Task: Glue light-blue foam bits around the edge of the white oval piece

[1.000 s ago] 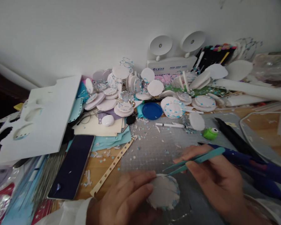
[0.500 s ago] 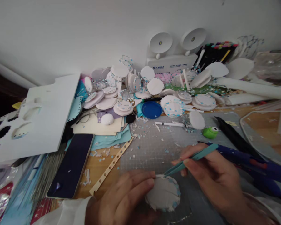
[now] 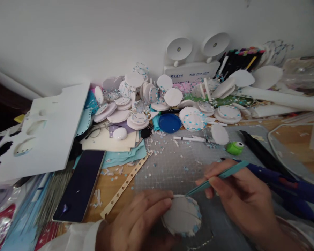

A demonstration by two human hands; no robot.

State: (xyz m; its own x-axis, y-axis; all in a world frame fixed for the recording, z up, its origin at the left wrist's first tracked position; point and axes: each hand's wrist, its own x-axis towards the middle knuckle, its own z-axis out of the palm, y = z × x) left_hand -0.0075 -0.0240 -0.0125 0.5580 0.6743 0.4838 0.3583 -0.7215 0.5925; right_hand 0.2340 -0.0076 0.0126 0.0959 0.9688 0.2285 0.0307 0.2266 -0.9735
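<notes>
Left hand (image 3: 136,219) rests with its fingers over the left edge of a white disc (image 3: 183,218); its thumb is lost in blur and shadow, so whether it pinches the disc cannot be told; right hand (image 3: 240,200) is clamped on teal tweezers (image 3: 226,175), their tips together at the disc's upper rim; the disc, edged with small pale blue pieces, is tilted above a grey cutting mat (image 3: 167,174), low in the view between both hands.

Beyond the right hand lies a dark blue tool (image 3: 285,184), with a green punch (image 3: 234,148) and a white pen (image 3: 187,139) farther back on the mat; a round blue lid (image 3: 170,123) sits near a crowded row of white discs with blue-dotted trim; on the wooden surface (image 3: 108,184), left of the mat, lie a phone (image 3: 80,184) and a cream strip (image 3: 125,186) marked with dark stars; paper scraps are scattered about.
</notes>
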